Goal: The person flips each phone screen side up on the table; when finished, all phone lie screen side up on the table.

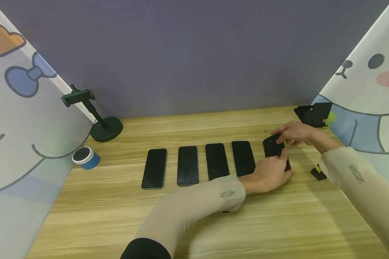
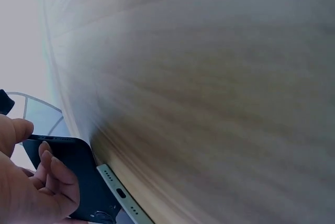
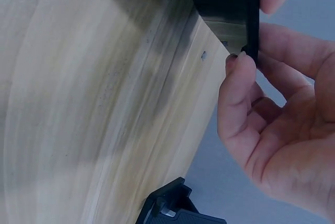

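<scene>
At the right end of a row, a black smartphone (image 1: 271, 148) is tilted up off the table, its camera side showing in the head view. My right hand (image 1: 295, 132) pinches its far end between thumb and fingers; the right wrist view shows the fingers (image 3: 238, 85) bent around the phone's edge (image 3: 253, 17). My left hand (image 1: 270, 174) grips the near end. In the left wrist view its thumb lies at the bottom edge and its curled fingers (image 2: 55, 177) rest against the phone's face (image 2: 86, 174). Close by lies a light-edged smartphone (image 2: 123, 192).
More dark smartphones (image 1: 154, 169) lie in a row to the left, partly behind my left sleeve. A dark green phone stand (image 1: 106, 129) and a blue-and-white jar (image 1: 87, 158) stand at left. A black folding stand (image 1: 317, 114) and small black object (image 1: 318, 173) are at right.
</scene>
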{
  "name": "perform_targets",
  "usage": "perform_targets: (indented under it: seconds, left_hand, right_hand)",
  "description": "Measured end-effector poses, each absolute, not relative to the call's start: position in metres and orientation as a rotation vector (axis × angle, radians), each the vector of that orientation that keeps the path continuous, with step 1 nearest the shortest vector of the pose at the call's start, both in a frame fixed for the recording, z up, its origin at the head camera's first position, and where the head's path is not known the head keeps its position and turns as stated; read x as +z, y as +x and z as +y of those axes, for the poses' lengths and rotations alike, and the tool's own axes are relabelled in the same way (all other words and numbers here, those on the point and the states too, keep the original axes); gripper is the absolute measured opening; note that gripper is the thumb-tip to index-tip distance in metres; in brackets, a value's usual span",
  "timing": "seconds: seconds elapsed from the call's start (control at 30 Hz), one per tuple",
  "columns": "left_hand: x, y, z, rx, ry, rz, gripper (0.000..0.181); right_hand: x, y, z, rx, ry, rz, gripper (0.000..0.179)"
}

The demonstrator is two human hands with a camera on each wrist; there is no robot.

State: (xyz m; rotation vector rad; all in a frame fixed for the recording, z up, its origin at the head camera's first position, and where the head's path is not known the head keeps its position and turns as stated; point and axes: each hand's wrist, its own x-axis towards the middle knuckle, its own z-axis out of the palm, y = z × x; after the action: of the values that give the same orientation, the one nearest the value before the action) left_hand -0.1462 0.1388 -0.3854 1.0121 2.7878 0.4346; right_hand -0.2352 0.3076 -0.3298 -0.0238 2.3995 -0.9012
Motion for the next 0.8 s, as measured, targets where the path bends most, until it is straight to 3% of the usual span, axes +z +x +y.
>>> perform_targets:
  seconds: [0.43,0.8]
  left_hand:
    - [-0.385,-0.153,0.123,0.577,1.102,2.638,0.072]
    - [-0.383,-0.163,0.111,0.682,1.132,2.531,0.072]
  right_hand:
    - [-0.334,-0.229,0.316,-0.908,-0.068,2.448,0.07]
    - [-0.34,-0.225,0.322,-1.051,-0.091,2.432,0.068]
